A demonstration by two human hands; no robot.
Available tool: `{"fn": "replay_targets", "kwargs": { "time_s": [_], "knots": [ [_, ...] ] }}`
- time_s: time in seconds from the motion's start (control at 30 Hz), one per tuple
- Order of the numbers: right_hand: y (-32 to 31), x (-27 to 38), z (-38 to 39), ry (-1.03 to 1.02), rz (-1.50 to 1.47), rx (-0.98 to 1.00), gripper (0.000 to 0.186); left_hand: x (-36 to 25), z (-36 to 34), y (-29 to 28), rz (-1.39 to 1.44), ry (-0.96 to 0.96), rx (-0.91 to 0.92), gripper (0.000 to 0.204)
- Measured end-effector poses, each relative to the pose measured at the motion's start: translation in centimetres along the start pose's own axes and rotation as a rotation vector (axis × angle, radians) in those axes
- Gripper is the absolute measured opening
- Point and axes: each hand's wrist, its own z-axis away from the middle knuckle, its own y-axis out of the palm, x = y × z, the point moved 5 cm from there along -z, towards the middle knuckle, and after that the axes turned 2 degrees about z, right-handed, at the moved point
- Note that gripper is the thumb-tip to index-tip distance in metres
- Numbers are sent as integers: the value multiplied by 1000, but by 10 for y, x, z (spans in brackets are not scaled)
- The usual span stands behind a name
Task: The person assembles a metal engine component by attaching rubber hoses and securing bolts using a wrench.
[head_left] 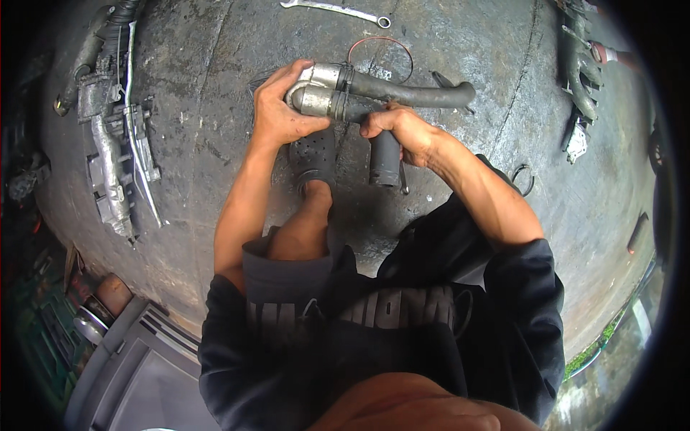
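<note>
A hose assembly [410,95] with silver metal fittings and dark tubes lies across the middle, just beyond my knees. My left hand [280,104] is closed round its silver U-shaped metal end [313,102]. My right hand [399,133] grips the short dark hose branch [384,161] that points down toward me, with the thumb on the bend. A thin metal tool, partly hidden, shows beside that hose under my right hand. A perforated dark shoe [310,154] on my foot is beneath the assembly.
A wrench [338,12] and a red loop [381,42] lie beyond. Metal engine parts with pipes [111,165] are at left, more pipework [583,93] at right. A black ring [523,183] lies right of my arm, a grey plastic bin [129,366] at lower left.
</note>
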Motion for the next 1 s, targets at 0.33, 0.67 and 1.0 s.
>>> {"fn": "replay_targets", "kwargs": {
  "time_s": [0.33, 0.67, 1.0],
  "knots": [
    [3, -9, 17, 17, -174, 23, 15, -4, 2, 8, 18, 116, 46, 75],
    [-36, -15, 0, -62, 157, -254, 39, 5, -6, 37, -207, 52, 73, 79],
    [-57, 26, 22, -171, 929, -446, 58, 4, -12, 32, -322, -15, 74, 80]
  ]
}}
